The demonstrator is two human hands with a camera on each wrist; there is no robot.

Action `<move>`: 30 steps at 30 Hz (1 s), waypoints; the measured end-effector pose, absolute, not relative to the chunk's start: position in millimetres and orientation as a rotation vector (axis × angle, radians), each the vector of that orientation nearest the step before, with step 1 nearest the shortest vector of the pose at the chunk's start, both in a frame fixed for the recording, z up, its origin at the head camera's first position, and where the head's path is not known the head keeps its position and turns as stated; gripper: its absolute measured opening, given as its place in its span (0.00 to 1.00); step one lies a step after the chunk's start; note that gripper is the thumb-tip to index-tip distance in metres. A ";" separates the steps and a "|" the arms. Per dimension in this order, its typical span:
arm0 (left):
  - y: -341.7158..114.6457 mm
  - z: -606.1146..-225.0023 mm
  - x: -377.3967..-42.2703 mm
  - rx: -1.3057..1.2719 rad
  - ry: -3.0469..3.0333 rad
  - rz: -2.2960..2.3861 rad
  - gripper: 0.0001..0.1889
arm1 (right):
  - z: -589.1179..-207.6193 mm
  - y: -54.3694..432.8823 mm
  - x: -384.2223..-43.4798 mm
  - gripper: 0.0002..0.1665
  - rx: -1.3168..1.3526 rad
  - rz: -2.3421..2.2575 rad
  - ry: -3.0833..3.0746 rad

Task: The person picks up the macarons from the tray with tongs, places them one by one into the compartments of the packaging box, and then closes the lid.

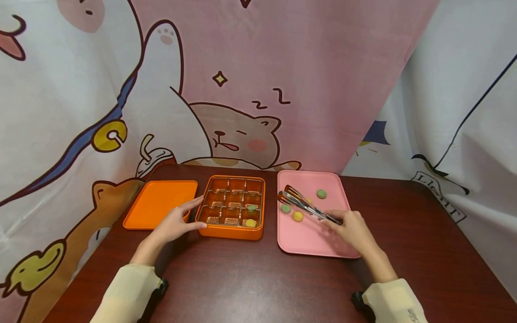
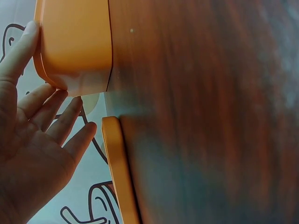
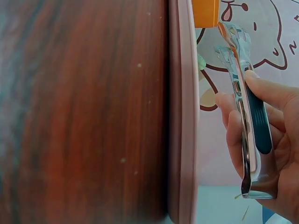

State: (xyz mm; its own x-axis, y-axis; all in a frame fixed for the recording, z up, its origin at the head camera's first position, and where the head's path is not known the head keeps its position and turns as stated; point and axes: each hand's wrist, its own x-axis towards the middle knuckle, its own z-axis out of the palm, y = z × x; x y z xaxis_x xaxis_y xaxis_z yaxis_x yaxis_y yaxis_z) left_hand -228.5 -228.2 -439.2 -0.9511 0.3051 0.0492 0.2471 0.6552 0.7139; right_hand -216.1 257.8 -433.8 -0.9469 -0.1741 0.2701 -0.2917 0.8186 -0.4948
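Note:
An orange box stands on the table, its clear insert divided into several compartments. A small green macaron sits in the middle row's right compartment, and a yellow macaron in the front right one. My left hand touches the box's left side with extended fingers, thumb at the front corner. My right hand grips metal tongs with a dark handle pad. The tongs' parted tips hover over a pink tray. Several macarons lie there, including a green one and a yellow one.
Left of the box lies a flat orange lid, partly behind my left hand. A cartoon-printed curtain hangs behind the dark wooden table. The pink tray stands a short gap to the right of the box.

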 end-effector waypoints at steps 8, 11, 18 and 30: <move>-228.3 -440.2 -229.3 0.480 2.803 1.190 0.46 | -435.5 262.7 -215.1 0.16 0.377 0.820 -2.820; -228.6 -440.7 -229.6 0.490 2.819 1.177 0.45 | -435.9 264.2 -214.7 0.16 0.378 0.823 -2.834; -229.2 -440.7 -229.1 0.477 2.806 1.174 0.46 | -436.7 266.3 -214.0 0.16 0.365 0.844 -2.871; -230.0 -440.5 -229.0 0.508 2.818 1.159 0.44 | -438.3 267.6 -214.3 0.13 0.364 0.848 -2.906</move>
